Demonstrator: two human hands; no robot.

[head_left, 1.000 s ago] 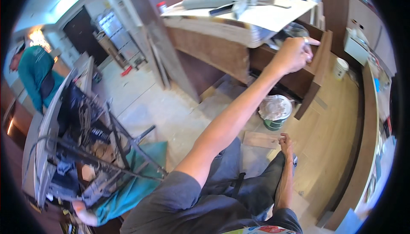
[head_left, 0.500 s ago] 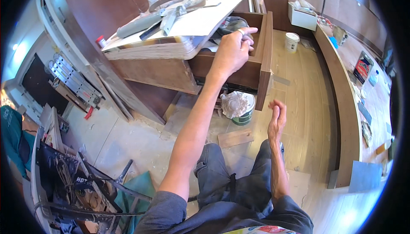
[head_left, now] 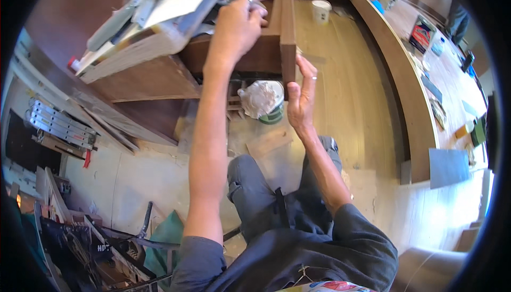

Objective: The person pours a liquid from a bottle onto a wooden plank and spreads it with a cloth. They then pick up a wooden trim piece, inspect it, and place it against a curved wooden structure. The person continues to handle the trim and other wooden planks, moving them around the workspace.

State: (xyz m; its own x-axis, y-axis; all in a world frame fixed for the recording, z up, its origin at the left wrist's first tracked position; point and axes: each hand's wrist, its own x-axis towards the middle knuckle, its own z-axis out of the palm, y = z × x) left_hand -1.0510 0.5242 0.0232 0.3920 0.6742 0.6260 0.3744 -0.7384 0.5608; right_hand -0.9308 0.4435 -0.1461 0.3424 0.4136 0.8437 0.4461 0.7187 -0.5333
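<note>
A ladder (head_left: 63, 124) shows far left, then a cluttered, white-topped bench (head_left: 178, 7). The left hand (head_left: 237, 30) reaches over its open drawer (head_left: 288, 26), index finger stretched, the others curled; whether they hold anything cannot be told. A green bucket (head_left: 273, 114) crowds the floor (head_left: 351, 100) beneath. The right hand (head_left: 302, 92), thumb and fingers parted, is at the drawer's front. Beyond stand a white tub (head_left: 321, 12) and a long bench (head_left: 422, 148).

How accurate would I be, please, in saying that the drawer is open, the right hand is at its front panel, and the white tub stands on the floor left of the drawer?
Not quite: the head view shows the white tub on the floor right of the drawer, not left; the rest holds.
</note>
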